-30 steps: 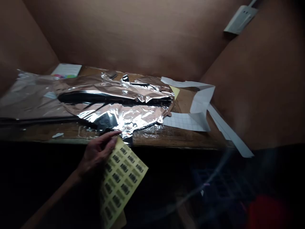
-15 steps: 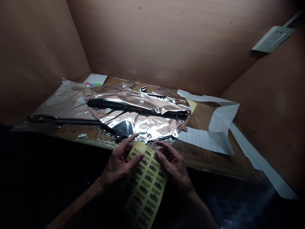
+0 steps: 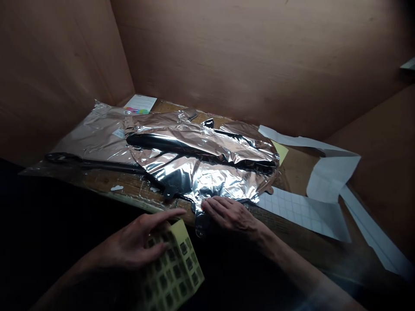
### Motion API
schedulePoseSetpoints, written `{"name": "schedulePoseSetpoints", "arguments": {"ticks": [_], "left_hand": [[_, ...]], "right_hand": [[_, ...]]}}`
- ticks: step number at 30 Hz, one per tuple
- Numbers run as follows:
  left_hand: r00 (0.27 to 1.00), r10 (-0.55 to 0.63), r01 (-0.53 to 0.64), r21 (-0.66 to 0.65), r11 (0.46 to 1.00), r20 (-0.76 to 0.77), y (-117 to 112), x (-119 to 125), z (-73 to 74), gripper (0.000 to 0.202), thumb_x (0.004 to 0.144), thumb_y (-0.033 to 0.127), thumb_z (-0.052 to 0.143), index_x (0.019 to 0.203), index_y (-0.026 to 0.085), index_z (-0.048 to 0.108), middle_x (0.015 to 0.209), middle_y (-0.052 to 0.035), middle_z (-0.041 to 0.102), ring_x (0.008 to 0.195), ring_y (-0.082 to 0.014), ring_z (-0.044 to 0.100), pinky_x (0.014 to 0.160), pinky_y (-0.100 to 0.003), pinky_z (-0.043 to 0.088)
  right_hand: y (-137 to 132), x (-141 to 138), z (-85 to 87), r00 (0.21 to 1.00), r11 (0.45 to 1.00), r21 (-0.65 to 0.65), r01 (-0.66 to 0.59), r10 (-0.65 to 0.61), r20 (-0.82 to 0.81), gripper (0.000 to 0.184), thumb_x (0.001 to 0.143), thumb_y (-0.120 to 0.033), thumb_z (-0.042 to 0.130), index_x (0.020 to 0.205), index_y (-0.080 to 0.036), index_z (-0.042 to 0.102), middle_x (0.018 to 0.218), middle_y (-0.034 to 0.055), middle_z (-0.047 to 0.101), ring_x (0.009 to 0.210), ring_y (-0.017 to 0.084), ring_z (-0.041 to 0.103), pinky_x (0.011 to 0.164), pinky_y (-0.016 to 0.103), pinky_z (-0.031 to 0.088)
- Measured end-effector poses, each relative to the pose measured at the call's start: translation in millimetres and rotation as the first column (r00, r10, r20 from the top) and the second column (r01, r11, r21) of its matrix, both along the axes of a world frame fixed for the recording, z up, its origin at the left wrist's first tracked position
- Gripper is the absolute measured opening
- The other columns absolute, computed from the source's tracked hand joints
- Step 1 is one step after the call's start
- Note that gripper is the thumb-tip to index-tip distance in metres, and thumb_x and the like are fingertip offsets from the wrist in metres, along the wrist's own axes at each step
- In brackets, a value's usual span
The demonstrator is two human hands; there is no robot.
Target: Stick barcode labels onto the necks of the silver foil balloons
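My left hand point(image 3: 138, 242) holds a yellow sheet of barcode stickers point(image 3: 173, 272) between thumb and fingers, below the front edge of the bench. The sheet is bent and slightly blurred. My right hand point(image 3: 228, 212) is at the near edge of a flat, shiny foil balloon point(image 3: 207, 172). Its fingers are together and pressed on the foil, and the thumb is mostly hidden. A small tab of the balloon hangs over the bench edge beside those fingertips. Black shapes show on the crinkled silver and copper-toned foil.
A clear plastic bag point(image 3: 94, 134) lies at the left, with a long black strip point(image 3: 97, 165) along it. White backing paper point(image 3: 301, 211) curls across the right side of the wooden bench point(image 3: 129, 196). A printed card point(image 3: 141, 103) is at the back. Wooden panels enclose the bench.
My right hand has let go of the sticker sheet and moved onto the balloon's near edge. My left hand has drawn the sheet down and left. The camera view has shifted left.
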State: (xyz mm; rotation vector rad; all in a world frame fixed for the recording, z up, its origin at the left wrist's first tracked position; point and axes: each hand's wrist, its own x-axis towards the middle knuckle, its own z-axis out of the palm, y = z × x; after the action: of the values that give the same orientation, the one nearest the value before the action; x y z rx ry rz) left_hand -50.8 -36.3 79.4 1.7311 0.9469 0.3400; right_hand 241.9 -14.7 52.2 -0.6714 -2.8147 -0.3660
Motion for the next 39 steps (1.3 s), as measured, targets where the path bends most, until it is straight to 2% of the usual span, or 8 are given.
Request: {"name": "schedulePoseSetpoints", "arguments": {"ticks": [5, 10, 13, 19, 26, 31, 36, 39], "left_hand": [[0.968, 0.233, -0.234, 0.004, 0.972, -0.095, 23, -4, 10.1, 0.047, 0.068, 0.014, 0.047, 0.111, 0.018, 0.064, 0.09, -0.0006, 0.071, 0.084, -0.017, 0.067, 0.073, -0.022, 0.051], [0.976, 0.217, -0.216, 0.098, 0.971, -0.002, 24, 25, -0.7, 0.036, 0.069, 0.017, 0.046, 0.097, 0.018, 0.068, 0.077, 0.0004, 0.068, 0.066, -0.0134, 0.06, 0.06, -0.021, 0.043], [0.963, 0.255, -0.264, 0.126, 0.956, 0.085, 21, 41, -11.6, 0.024, 0.08, 0.028, 0.048, 0.09, 0.018, 0.068, 0.069, 0.0012, 0.064, 0.057, -0.0103, 0.052, 0.056, -0.022, 0.038], [0.883, 0.468, -0.468, 0.027, 0.883, 0.023, 29, 56, -25.4, 0.032, 0.09, 0.046, 0.049, 0.094, 0.019, 0.065, 0.068, 0.0021, 0.064, 0.059, -0.0105, 0.053, 0.058, -0.022, 0.039], [0.888, 0.459, -0.46, 0.063, 0.886, 0.038, 34, 69, -27.2, 0.05, 0.087, 0.045, 0.055, 0.128, 0.018, 0.058, 0.053, 0.0055, 0.058, 0.045, -0.0099, 0.048, 0.048, -0.021, 0.037], [0.88, 0.446, -0.458, 0.04, 0.888, 0.163, 31, 71, -30.8, 0.037, 0.085, 0.038, 0.059, 0.114, 0.019, 0.069, 0.093, -0.0047, 0.075, 0.082, -0.0173, 0.071, 0.079, -0.026, 0.054], [0.87, 0.459, -0.473, 0.038, 0.88, 0.179, 32, 73, -27.2, 0.028, 0.085, 0.036, 0.06, 0.105, 0.02, 0.072, 0.096, -0.0024, 0.075, 0.087, -0.0183, 0.071, 0.079, -0.024, 0.054], [0.864, 0.478, -0.485, 0.007, 0.874, 0.157, 35, 77, -25.2, 0.03, 0.083, 0.04, 0.063, 0.102, 0.018, 0.072, 0.087, -0.0014, 0.075, 0.082, -0.0185, 0.07, 0.072, -0.023, 0.053]], "right_hand": [[35, 9, 13.4, 0.968, 0.899, -0.434, 0.059, -0.157, -0.195, 0.022, 0.096, -0.013, 0.046, 0.103, -0.015, 0.068, 0.088, 0.0066, 0.071, 0.073, 0.014, 0.066, 0.06, 0.024, 0.053], [69, 8, 26.2, 0.831, 0.325, -0.944, 0.055, -0.54, -0.137, 0.03, 0.087, -0.041, 0.063, 0.076, -0.014, 0.07, 0.066, 0.0012, 0.065, 0.055, 0.011, 0.059, 0.05, 0.019, 0.044], [71, 9, 25.5, 0.833, 0.169, -0.985, -0.034, -0.539, -0.122, 0.039, 0.087, -0.049, 0.06, 0.079, -0.014, 0.073, 0.069, 0.0022, 0.067, 0.057, 0.012, 0.06, 0.051, 0.021, 0.045], [58, 13, 11.9, 0.739, 0.33, -0.944, 0.021, -0.641, -0.208, 0.033, 0.087, -0.045, 0.063, 0.09, -0.015, 0.076, 0.084, 0.0059, 0.073, 0.075, 0.018, 0.067, 0.068, 0.026, 0.052], [55, 4, 8.5, 0.702, 0.361, -0.932, 0.041, -0.674, -0.23, 0.026, 0.087, -0.04, 0.064, 0.081, -0.015, 0.071, 0.074, 0.0027, 0.069, 0.067, 0.015, 0.064, 0.061, 0.022, 0.048], [46, 2, 12.2, 0.715, 0.49, -0.87, 0.058, -0.628, -0.307, 0.023, 0.092, -0.034, 0.057, 0.087, -0.016, 0.071, 0.077, 0.0026, 0.07, 0.069, 0.014, 0.064, 0.063, 0.023, 0.048], [42, -3, 10.9, 0.623, 0.381, -0.924, 0.036, -0.732, -0.277, 0.028, 0.084, -0.042, 0.067, 0.076, -0.015, 0.069, 0.07, 0.0025, 0.068, 0.064, 0.014, 0.062, 0.057, 0.022, 0.047], [41, -6, 10.6, 0.59, 0.417, -0.908, 0.045, -0.744, -0.312, 0.032, 0.082, -0.045, 0.068, 0.072, -0.015, 0.067, 0.068, 0.0025, 0.067, 0.062, 0.014, 0.061, 0.056, 0.022, 0.047]]}}
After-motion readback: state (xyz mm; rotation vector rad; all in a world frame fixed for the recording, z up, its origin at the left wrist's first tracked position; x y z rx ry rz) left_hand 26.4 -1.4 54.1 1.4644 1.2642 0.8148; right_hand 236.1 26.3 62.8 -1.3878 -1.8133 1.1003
